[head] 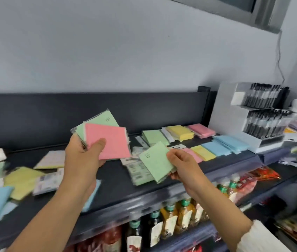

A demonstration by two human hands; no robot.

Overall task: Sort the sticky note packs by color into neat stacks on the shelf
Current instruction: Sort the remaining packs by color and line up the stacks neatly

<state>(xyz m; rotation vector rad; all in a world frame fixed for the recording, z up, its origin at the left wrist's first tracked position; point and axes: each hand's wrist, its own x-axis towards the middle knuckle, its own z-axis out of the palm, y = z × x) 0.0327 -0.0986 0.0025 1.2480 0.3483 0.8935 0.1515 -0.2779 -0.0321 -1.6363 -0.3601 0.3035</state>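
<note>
A: Currently, left hand [84, 153] grips square pink sticky-note pack [111, 142], green pack [104, 119] behind it?
B: Yes; right hand [182, 164] pinches second green pack [155, 164] at 3 o'clock, above dark shelf [116, 188]; corner print [147, 155] too blurred to read.

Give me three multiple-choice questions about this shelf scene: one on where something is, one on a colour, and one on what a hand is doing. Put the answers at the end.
1. Where are the bottles?
A. On the level below the shelf that carries the packs
B. Among the packs
C. On the floor

2. What colour is the front pack in the left hand?
A. Blue
B. Yellow
C. Pink

3. What is the right hand doing?
A. Lying flat on the shelf
B. Gripping a green pack
C. Pointing at the wall

Answers:
1 A, the bottles' caps show under the shelf's front edge.
2 C, the front pack under the thumb is pink.
3 B, thumb and fingers pinch the green pack's edge.
</note>
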